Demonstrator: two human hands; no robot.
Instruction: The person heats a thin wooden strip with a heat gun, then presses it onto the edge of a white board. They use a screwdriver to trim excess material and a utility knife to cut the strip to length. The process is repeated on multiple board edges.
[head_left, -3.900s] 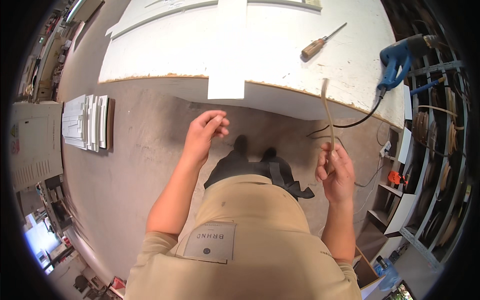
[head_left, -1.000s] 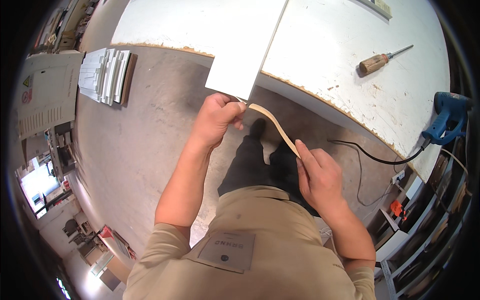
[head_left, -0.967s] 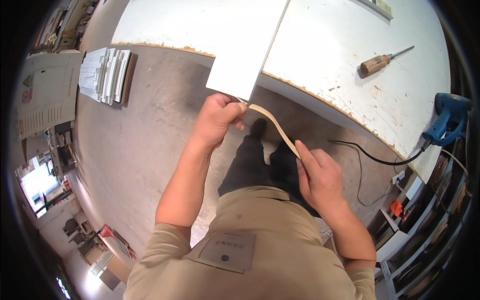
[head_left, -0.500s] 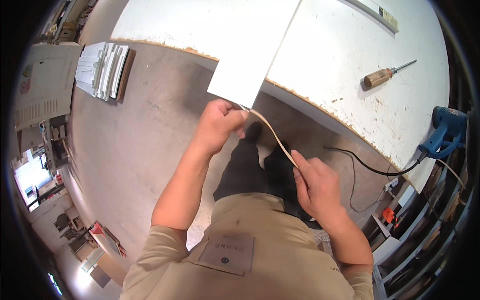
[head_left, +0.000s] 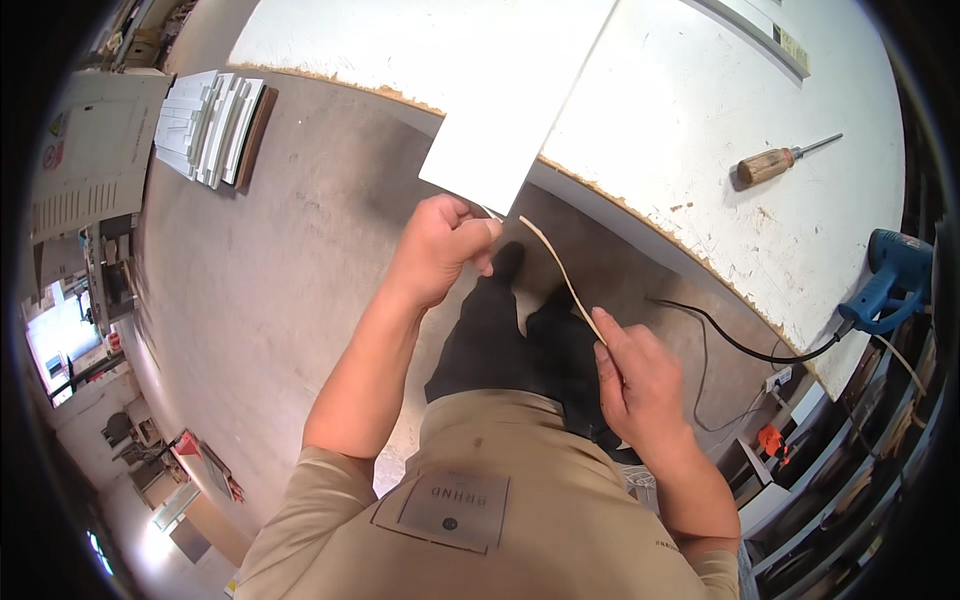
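A white board [head_left: 480, 160] lies on the white worktable and juts past its near edge. Just below the board's near end, my left hand [head_left: 445, 245] is closed, thumb against curled fingers. A thin white strip [head_left: 491, 213] shows between that edge and the thumb; the rest is hidden by the hand. My right hand [head_left: 640, 375], lower and to the right, pinches one end of a thin beige strip [head_left: 560, 264]. This strip curves up to a free end close to the board's corner, apart from it and from my left hand.
On the worktable [head_left: 680, 120] lie a wooden-handled screwdriver [head_left: 768, 166] and, at the right edge, a blue heat gun [head_left: 890, 285] with a black cord hanging below. White panels [head_left: 205, 130] are stacked on the floor at left. A grey cabinet [head_left: 95, 150] stands beyond them.
The beige strip's far end has come away from the board's corner and my left hand. My right hand has shifted slightly right and down; the left hand stays nearly in place.
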